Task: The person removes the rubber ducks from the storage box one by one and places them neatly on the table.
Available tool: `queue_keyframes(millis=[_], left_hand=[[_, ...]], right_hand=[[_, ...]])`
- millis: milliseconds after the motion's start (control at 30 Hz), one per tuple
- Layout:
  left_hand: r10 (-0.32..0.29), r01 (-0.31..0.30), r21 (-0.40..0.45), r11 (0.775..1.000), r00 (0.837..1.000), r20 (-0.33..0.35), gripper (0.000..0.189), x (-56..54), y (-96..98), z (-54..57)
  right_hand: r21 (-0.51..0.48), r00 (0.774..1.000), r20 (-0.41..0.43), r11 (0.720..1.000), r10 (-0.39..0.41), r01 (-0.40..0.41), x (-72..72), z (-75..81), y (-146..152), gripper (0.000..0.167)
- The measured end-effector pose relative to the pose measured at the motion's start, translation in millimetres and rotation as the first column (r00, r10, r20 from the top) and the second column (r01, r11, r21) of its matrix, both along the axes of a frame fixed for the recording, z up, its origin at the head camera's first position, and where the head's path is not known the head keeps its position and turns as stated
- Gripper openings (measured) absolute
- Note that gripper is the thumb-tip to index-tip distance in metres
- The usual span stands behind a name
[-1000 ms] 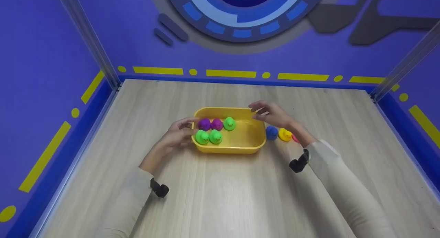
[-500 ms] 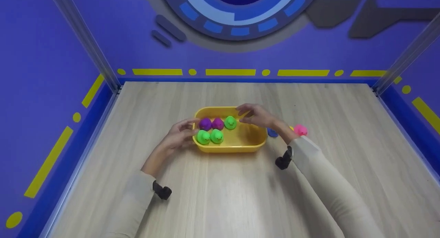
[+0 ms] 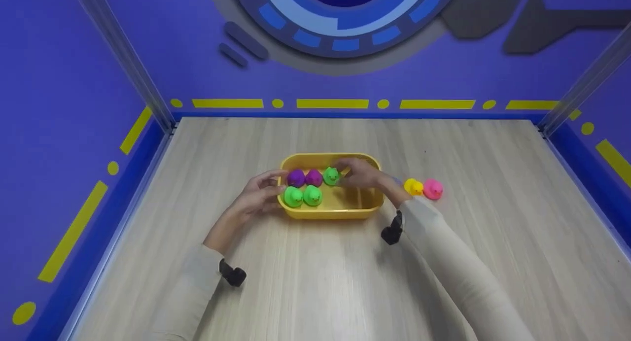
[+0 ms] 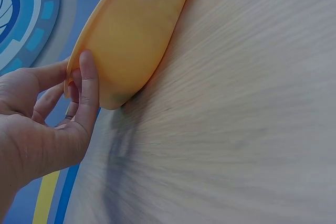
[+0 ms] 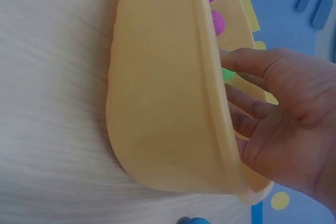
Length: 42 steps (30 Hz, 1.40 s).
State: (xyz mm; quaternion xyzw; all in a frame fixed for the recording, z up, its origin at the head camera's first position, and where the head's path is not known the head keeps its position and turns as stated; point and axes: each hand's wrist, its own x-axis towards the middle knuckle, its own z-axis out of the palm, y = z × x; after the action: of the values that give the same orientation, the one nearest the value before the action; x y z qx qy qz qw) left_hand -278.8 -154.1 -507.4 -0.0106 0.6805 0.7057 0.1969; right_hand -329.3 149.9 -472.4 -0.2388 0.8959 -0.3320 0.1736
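My left hand [image 3: 257, 193] grips the left rim of a yellow plastic tub [image 3: 331, 215], its thumb against the outer wall in the left wrist view. Inside the tub sit a purple rubber duck [image 3: 296, 178], a magenta rubber duck [image 3: 314, 178] and a green rubber duck [image 3: 332, 176] along the back. Two more green rubber ducks stand in front, one a green duck [image 3: 294, 197] at the left. My right hand [image 3: 362, 173] reaches over the right rim, its fingers beside the back green duck. The tub's rim [image 5: 212, 77] hides those fingertips in the right wrist view.
On the table right of the tub stand a yellow duck [image 3: 413, 187] and a pink duck [image 3: 433, 189]. A blue duck [image 5: 197, 220] is mostly hidden behind my right wrist in the head view. Blue panel walls [image 3: 315, 80] enclose the wooden table [image 3: 305, 272].
My right hand has moved left and down from the tub's right rim to the back green duck. The left hand has stayed on the left rim.
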Motion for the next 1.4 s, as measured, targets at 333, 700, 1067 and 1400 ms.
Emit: queue_keyframes(millis=[333, 700, 1067, 1400], left_hand=[[-0.002, 0.002, 0.002, 1.0, 1.0, 0.013, 0.052, 0.4, 0.3, 0.1], [-0.005, 0.005, 0.017, 1.0, 1.0, -0.009, 0.051, 2.0, -0.2, 1.0], [-0.004, 0.004, -0.002, 1.0, 1.0, 0.004, 0.051, 2.8, 1.1, 3.0], [0.003, -0.003, -0.004, 1.0, 1.0, -0.011, 0.051, 2.5, 0.3, 2.4]], right_hand=[[0.045, 0.997, -0.072, 0.999, 0.027, -0.024, -0.9, -5.5, -7.6, 0.045], [0.06, 0.997, -0.076, 0.998, -0.01, 0.015, 1.9, -11.8, -10.3, 0.039], [-0.009, 0.998, -0.041, 0.999, -0.045, 0.044, 2.8, -17.6, 0.0, 0.034], [-0.168, 0.971, 0.155, 0.963, -0.185, 0.21, 11.5, -8.1, 0.2, 0.036]])
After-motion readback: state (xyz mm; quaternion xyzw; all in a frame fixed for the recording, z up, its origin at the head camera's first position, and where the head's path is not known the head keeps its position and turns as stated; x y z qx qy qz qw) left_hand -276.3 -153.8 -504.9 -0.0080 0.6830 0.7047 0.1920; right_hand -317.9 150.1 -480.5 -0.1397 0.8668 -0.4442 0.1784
